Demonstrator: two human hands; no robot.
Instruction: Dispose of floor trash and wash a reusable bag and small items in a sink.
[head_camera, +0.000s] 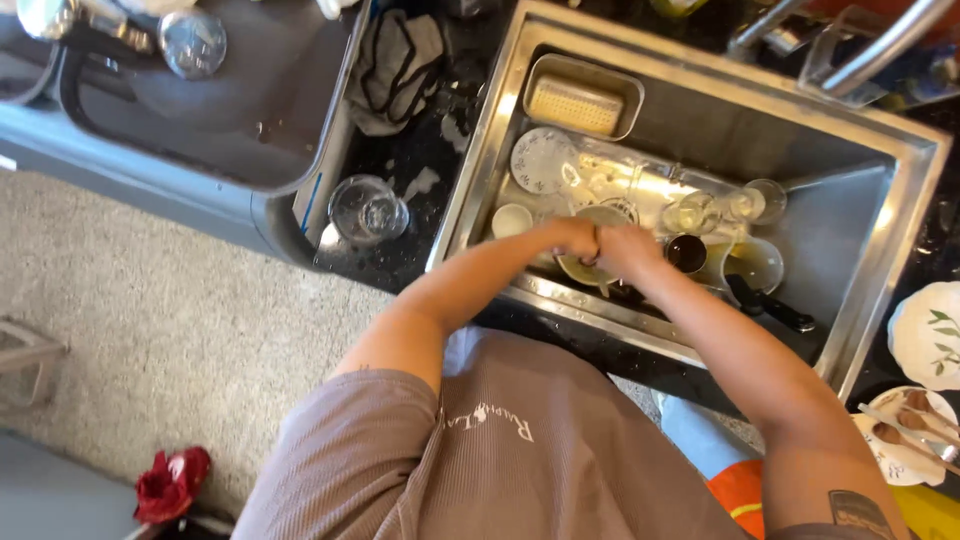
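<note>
Both my hands, left hand (572, 238) and right hand (626, 250), close together around a small bowl (585, 268), held low inside the steel sink (860, 230) among piled dishes, against its near wall.

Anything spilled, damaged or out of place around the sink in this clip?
Nothing looks damaged. The sink is crowded with unwashed dishes, and both hands, left hand and right hand, meet over a bowl. A red cloth lies crumpled on the floor.
</note>
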